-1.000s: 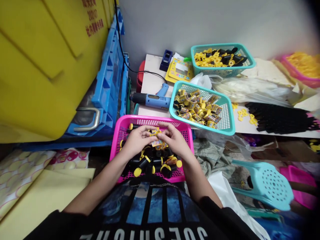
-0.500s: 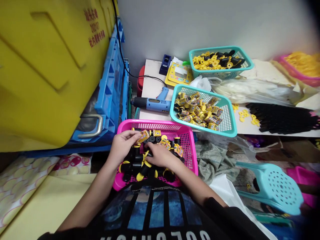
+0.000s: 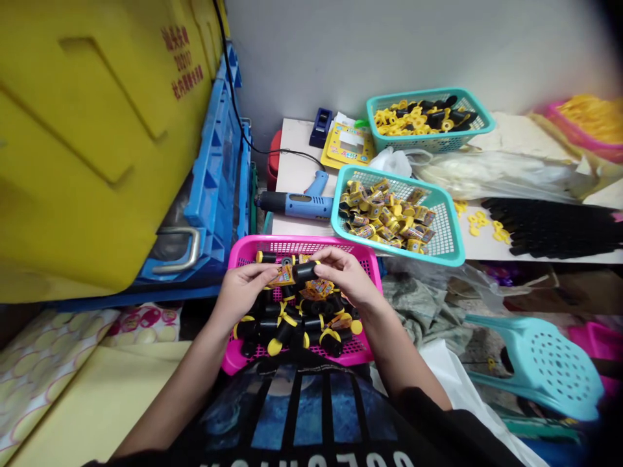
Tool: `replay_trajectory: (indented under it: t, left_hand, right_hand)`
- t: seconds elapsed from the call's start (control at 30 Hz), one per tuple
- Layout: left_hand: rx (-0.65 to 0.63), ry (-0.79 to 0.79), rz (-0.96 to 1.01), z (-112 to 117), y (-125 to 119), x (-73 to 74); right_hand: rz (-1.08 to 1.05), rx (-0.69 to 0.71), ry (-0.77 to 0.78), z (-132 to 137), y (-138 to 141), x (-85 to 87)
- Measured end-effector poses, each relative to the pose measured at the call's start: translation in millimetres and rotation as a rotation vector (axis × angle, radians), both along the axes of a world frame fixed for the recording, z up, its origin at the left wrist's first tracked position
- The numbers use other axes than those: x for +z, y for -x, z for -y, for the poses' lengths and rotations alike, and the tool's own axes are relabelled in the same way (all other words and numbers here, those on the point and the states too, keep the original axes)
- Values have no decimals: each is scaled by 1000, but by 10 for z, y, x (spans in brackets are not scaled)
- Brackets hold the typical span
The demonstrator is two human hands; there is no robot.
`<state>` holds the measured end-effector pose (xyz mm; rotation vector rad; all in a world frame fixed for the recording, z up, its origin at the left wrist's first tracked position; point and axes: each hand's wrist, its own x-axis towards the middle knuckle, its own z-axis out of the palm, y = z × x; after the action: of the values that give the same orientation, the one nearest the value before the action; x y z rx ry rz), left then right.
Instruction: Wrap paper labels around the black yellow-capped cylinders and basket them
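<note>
A pink basket sits on my lap, filled with several black tubes with yellow caps and a few orange-yellow printed labels. Above it, my left hand pinches one orange-yellow label. My right hand grips a black tube and holds its end against that label. Both hands meet over the basket's far half.
A teal basket of labelled tubes stands on the white table beyond, with a blue heat gun to its left and a second teal basket of yellow rings behind. Yellow and blue crates wall the left; a teal stool lies at right.
My right hand has lifted out of the basket with a black tube and brought it up to the label in my left hand. The left hand moved slightly toward the middle.
</note>
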<state>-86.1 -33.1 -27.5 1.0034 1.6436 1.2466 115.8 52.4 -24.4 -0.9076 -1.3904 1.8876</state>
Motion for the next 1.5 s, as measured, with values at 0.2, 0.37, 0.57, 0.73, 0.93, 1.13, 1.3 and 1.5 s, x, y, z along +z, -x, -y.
replay_trajectory:
  t: [0.2,0.37,0.57,0.73,0.93,1.13,1.3,1.5]
  left_hand:
    - [-44,-16,-14,-1,-2,6]
    - [-85,-20,4,-13,-16,-18]
    - [-113,-44,196,10,-100,18]
    - [-114,-101,271,55,-198,16]
    - [-125,-133,300,61,-300,8]
    - [-146,-129,216,86,-312,13]
    - [-153,-159,87,101,-327,-16]
    - [-214,-323,-376,24,-338,111]
  right_hand:
    - [65,33,-9,9,35,-32]
    - [59,24,-47,81,67,-102]
    - [-142,-30,-100,229,186,-219]
    - [-305,2,52,306,228,-251]
    - [-387,138,352,394,286,-306]
    - [-393,129,320,377,311,-370]
    - [-274,56,205,377,293,-443]
    - [-48,-87,-182,267,169,-69]
